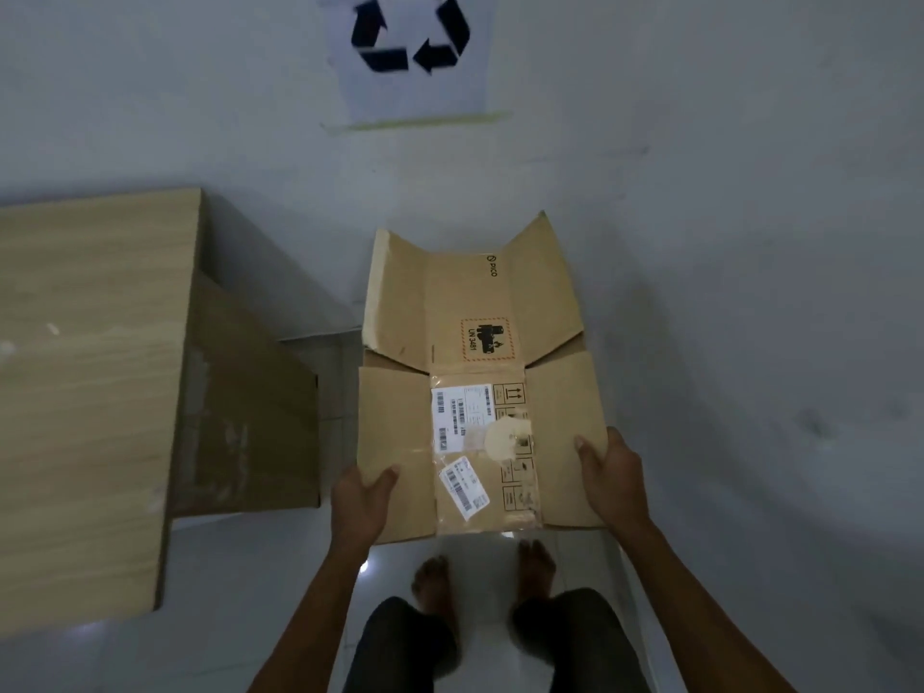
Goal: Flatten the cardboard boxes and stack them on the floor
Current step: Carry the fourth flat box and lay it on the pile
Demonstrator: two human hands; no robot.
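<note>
A flattened brown cardboard box [475, 337] with shipping labels, tape and a UN 3481 mark is held out in front of me above the floor. Its far flaps are spread open and bent slightly upward. My left hand [362, 500] grips its near left edge, thumb on top. On the near right edge, my right hand [612, 475] grips the same way. Another brown cardboard box [250, 407] lies on the floor to the left, half under the table.
A light wooden table [85, 392] fills the left side. A white wall [700, 192] with a taped recycling sign [412, 47] stands just behind the box. My bare feet [480, 572] stand on the glossy white tiled floor [500, 652] below the box.
</note>
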